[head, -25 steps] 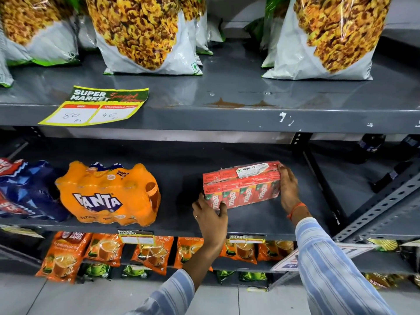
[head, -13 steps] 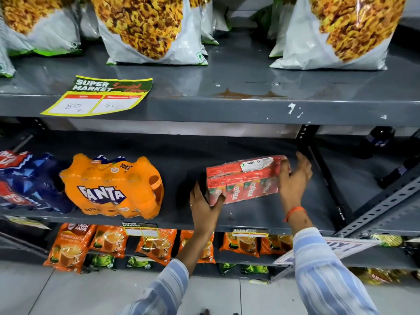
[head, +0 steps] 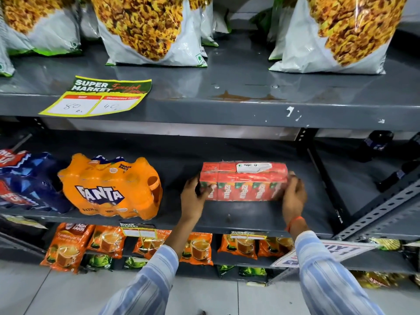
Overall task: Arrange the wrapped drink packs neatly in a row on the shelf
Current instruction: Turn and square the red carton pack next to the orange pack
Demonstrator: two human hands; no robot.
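A red shrink-wrapped pack of juice cartons (head: 244,181) stands on the middle grey shelf (head: 238,219), its long face toward me. My left hand (head: 194,197) grips its left end and my right hand (head: 294,196) grips its right end. To the left on the same shelf stands an orange Fanta pack (head: 109,187), with a gap between it and the red pack. A blue-and-red drink pack (head: 29,180) sits at the far left, touching the Fanta pack.
White snack bags (head: 150,30) line the upper shelf above a yellow price tag (head: 97,96). Orange tea packets (head: 68,244) hang below. A slotted metal upright (head: 381,210) slants at the right, with dark bottles (head: 377,144) behind it.
Both hands have closed on the ends of the red pack, which was tilted half a second ago and now sits level and square to the shelf front. My view moved closer.
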